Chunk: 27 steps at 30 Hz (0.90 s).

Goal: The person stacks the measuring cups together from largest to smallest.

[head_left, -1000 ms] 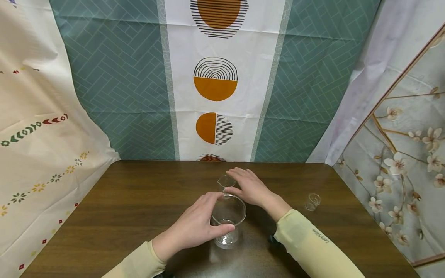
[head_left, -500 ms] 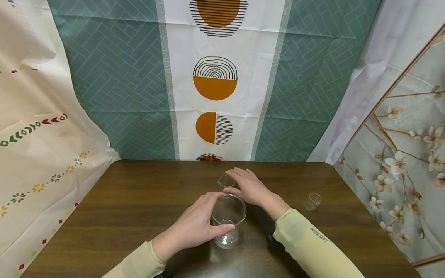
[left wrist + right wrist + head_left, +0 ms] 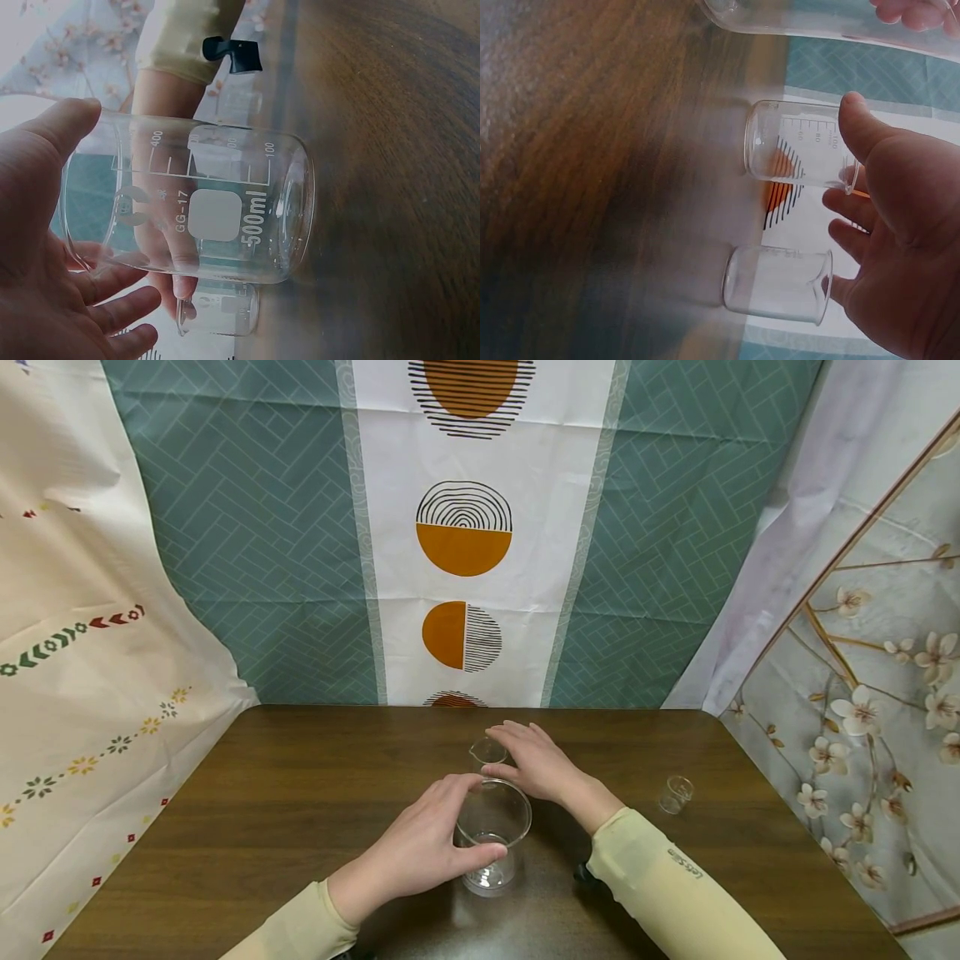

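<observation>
My left hand (image 3: 420, 843) spans the mouth of a large clear glass beaker (image 3: 214, 214) marked 500ml, thumb on one side of the rim, fingers on the other. It stands upright near the table's front. Farther back, my right hand (image 3: 536, 764) holds a smaller glass beaker (image 3: 791, 142) near its rim, thumb and fingers at opposite sides. That small beaker is partly covered by the hand in the head view. Another small beaker (image 3: 776, 283) stands beside it, close to the little finger in the right wrist view.
A tiny glass beaker (image 3: 675, 795) stands alone toward the right of the brown wooden table (image 3: 300, 777). Patterned cloths hang behind and at both sides, with a teal and white curtain (image 3: 300, 527) along the back edge.
Both hands and the beakers keep their places. Only the right forearm shifts very slightly to the left.
</observation>
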### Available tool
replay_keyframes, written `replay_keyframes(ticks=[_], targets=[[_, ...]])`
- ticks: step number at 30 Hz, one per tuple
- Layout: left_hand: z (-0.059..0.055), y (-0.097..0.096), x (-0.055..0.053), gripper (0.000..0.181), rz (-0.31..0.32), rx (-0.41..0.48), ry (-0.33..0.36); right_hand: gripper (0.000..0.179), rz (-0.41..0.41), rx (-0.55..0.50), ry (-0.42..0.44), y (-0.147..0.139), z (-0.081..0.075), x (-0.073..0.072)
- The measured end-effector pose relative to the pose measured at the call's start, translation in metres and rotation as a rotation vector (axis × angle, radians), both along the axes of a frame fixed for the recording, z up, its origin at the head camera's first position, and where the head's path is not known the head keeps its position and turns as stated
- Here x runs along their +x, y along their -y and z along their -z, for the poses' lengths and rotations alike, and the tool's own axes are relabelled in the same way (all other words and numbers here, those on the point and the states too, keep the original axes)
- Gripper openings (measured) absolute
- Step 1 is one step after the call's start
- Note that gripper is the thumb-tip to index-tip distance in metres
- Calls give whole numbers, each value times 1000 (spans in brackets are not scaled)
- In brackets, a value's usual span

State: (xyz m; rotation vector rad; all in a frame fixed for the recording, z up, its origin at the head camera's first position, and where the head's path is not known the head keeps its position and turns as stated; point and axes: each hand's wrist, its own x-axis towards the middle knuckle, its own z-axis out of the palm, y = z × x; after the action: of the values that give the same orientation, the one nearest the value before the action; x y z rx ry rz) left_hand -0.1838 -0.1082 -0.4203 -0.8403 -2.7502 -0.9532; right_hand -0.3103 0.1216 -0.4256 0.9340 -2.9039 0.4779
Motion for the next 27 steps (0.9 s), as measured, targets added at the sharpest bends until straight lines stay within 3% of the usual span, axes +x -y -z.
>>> replay_keyframes(ticks=[27], targets=[[1, 1, 0, 89, 5, 7, 18, 59, 5, -47, -36, 4, 0, -3]])
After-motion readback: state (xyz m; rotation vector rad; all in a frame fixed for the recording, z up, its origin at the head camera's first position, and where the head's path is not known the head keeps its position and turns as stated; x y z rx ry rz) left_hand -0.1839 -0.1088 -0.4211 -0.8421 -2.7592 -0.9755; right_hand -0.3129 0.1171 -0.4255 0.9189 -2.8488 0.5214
